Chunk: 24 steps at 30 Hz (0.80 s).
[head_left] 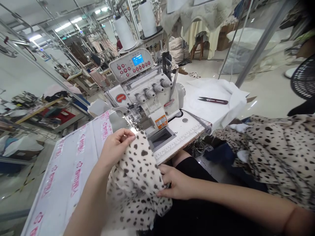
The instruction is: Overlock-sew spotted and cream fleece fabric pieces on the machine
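Cream fabric with dark spots [140,170] hangs from the front edge of an overlock sewing machine [152,98] down over my lap. Its top edge lies at the lit needle and presser foot area [134,124]. My left hand [116,146] pinches the fabric's upper left edge between thumb and fingers, close to the presser foot. Lower and to the right, my right hand [173,182] grips the fabric's right edge, with the thumb on top and the other fingers partly behind the cloth.
Thread snips [213,100] lie on white cloth [209,88] right of the machine. More spotted fabric [278,144] is heaped at the right. Thread cones [124,32] stand behind the control panel [131,65]. Printed plastic sheeting [71,160] covers the table at left. A black fan [304,78] stands far right.
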Tool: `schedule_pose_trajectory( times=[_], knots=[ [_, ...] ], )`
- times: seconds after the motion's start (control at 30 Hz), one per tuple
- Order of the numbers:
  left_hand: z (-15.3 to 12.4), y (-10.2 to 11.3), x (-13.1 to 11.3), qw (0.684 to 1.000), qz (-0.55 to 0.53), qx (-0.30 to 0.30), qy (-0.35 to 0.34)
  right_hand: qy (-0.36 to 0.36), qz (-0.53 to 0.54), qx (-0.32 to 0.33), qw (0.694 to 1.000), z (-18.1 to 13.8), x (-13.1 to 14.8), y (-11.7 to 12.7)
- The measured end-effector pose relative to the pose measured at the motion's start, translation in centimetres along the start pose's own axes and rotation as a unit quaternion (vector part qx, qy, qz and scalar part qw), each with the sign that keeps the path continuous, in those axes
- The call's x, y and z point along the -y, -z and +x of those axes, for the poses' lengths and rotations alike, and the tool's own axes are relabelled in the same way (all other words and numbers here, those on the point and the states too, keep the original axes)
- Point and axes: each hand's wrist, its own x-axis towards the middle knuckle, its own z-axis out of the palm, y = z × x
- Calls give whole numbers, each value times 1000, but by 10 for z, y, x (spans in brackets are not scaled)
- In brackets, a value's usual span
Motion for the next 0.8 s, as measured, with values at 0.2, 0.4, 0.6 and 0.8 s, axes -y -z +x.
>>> schedule_pose_trajectory(
  times=[0.2, 0.4, 0.6, 0.8],
  knots=[
    [12, -2, -2, 999, -36, -28, -12, 5, 43, -23, 999, 8, 5, 10],
    [12, 3, 2, 997, 41, -6, -62, -2, 34, -19, 999, 7, 7, 13],
    [-7, -10, -4, 963, 193, -58, -177, -5, 36, -19, 999, 4, 4, 10],
    [-27, -41, -9, 882, 363, -134, -269, -15, 44, -7, 999, 4, 6, 12]
  ],
)
